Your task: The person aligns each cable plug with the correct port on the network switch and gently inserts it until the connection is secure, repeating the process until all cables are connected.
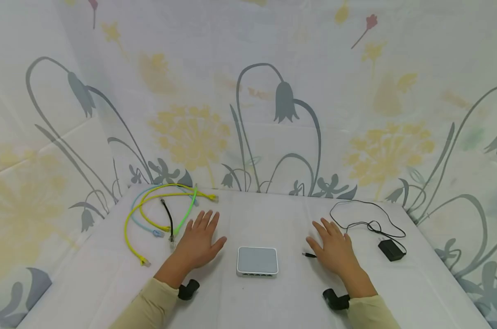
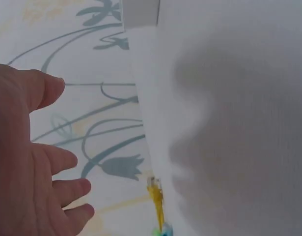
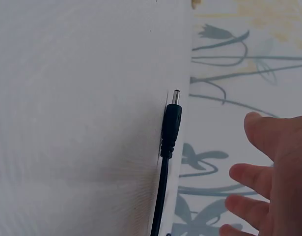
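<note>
A small white box with a grey top and a row of ports, like a network switch [image 1: 257, 262], lies on the table between both hands. My left hand [image 1: 198, 241] is held over the table with fingers spread, near the network cables, and holds nothing. Palm down with fingers extended, my right hand [image 1: 333, 246] hovers beside the black barrel plug [image 1: 309, 255] of a power cord. That barrel plug [image 3: 171, 125] shows its metal tip in the right wrist view, apart from the fingers. The black power adapter [image 1: 391, 250] lies further right, its thin cord looped behind it.
Several network cables lie at the left: yellow cables [image 1: 127, 228], a light blue one [image 1: 138, 222], a green one [image 1: 187, 215] and a short black one [image 1: 169, 215]. A white cloth [image 1: 289, 301] covers the table. Behind it hangs a flower-patterned curtain [image 1: 269, 151].
</note>
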The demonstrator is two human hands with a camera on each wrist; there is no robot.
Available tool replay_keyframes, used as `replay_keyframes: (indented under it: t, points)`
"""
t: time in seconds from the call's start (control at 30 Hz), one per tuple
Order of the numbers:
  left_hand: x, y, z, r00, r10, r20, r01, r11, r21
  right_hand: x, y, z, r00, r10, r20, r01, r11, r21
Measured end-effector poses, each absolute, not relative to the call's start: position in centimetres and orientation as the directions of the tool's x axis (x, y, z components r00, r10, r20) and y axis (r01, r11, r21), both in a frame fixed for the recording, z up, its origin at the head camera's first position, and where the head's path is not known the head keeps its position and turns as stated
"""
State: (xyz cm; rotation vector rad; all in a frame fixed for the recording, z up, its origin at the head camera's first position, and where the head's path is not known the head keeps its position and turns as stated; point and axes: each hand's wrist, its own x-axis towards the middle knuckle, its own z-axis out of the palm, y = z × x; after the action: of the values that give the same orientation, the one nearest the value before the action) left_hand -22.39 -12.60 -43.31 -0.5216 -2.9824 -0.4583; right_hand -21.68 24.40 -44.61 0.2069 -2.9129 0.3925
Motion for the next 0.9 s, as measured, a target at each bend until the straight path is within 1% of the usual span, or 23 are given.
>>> replay_keyframes:
  t: [0.13,0.3,0.47,0.67,0.9]
  points:
    - [-22.2,-11.9,-43.2,-0.931,0.342,0.126,0.364,0.871,0.33,-21.9,24.3,-44.5,-0.959,-0.135,0.251,-0.202,0.944,-0.262]
    - [-21.9,-11.3,-43.3,-0.915,0.384,0.125,0.402,0.835,0.375,-22.0,24.2,-44.8,-0.959,-0.147,0.241,-0.212,0.939,-0.27]
    - [-21.7,-10.8,-43.5,-0.907,0.404,0.119,0.417,0.822,0.389,-21.9,24.3,-45.5,-0.957,-0.158,0.242,-0.225,0.933,-0.281]
    - [-21.4,-10.2,-43.7,-0.895,0.435,0.095,0.432,0.799,0.418,-21.9,24.2,-45.8,-0.943,-0.2,0.265,-0.274,0.92,-0.281]
    - [-21.1,-9.3,-43.3,-0.865,0.479,0.15,0.496,0.767,0.407,-21.5,24.0,-45.1,-0.95,-0.204,0.238,-0.272,0.913,-0.304]
